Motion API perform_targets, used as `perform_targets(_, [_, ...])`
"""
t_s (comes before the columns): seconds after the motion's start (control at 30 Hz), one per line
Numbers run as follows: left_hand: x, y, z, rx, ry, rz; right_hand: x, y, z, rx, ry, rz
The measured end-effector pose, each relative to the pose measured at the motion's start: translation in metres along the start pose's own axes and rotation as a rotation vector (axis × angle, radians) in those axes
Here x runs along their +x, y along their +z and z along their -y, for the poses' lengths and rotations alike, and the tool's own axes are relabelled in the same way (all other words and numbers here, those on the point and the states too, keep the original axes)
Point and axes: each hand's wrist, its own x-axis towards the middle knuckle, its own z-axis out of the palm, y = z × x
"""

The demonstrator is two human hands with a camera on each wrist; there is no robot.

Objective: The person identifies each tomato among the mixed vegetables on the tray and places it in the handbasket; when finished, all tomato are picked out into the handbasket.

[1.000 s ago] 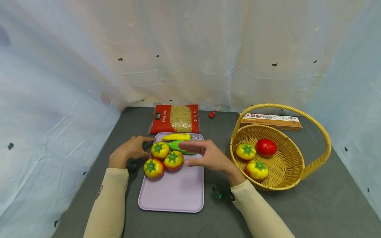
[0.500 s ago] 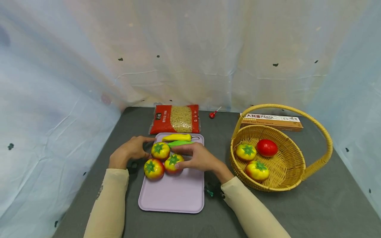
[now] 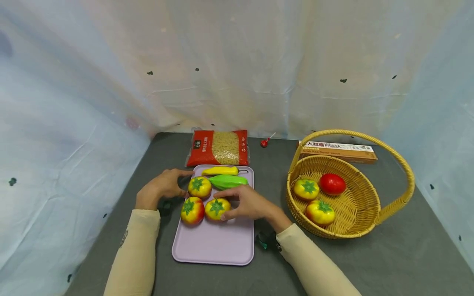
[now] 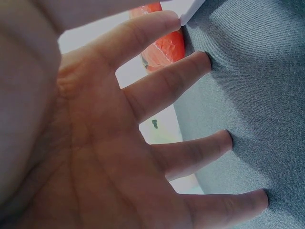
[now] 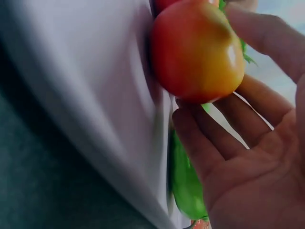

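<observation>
On the lilac tray [image 3: 212,246] lie three red-yellow tomatoes with green tops, a yellow pepper [image 3: 220,171] and a green pepper [image 3: 228,181]. The right hand [image 3: 249,202] holds the right-hand tomato [image 3: 217,209] between thumb and fingers; the right wrist view shows this tomato [image 5: 195,52] near the tray surface. At the tray's left edge is the left hand [image 3: 160,189], its thumb and forefinger spread beside the upper-left tomato [image 3: 200,187]. In the left wrist view the left hand [image 4: 119,129] has extended fingers, tips on the grey table. The third tomato [image 3: 192,211] sits lower left.
A yellow wicker basket [image 3: 355,205] with a tall handle stands at the right, holding two tomatoes and a plain red one [image 3: 332,184]. Behind it lies a pasta box [image 3: 338,153]. Beyond the tray are a red pasta bag [image 3: 218,148] and a red lollipop [image 3: 264,143].
The right hand has come left and down onto the right-hand tomato, which has shifted slightly towards the tray's near side. The lower-left tomato has turned a little. The left hand stays in place.
</observation>
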Motion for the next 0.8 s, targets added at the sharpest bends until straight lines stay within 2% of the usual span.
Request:
perform_targets(0.2, [0.0, -0.001, -0.001, -0.004, -0.008, 0.004, -0.008, -0.002, 0.001, 0.002, -0.007, -0.002])
perform_targets(0.4, [0.0, 0.001, 0.0, 0.006, -0.015, 0.007, -0.032, -0.011, 0.013, 0.072, -0.009, -0.031])
perform_targets(0.57, [0.001, 0.001, 0.001, 0.008, -0.015, 0.012, -0.067, -0.024, 0.025, 0.089, 0.024, -0.07])
perform_targets(0.8, [0.0, -0.001, -0.001, -0.002, -0.03, 0.022, -0.135, -0.052, 0.032, 0.138, 0.02, -0.163])
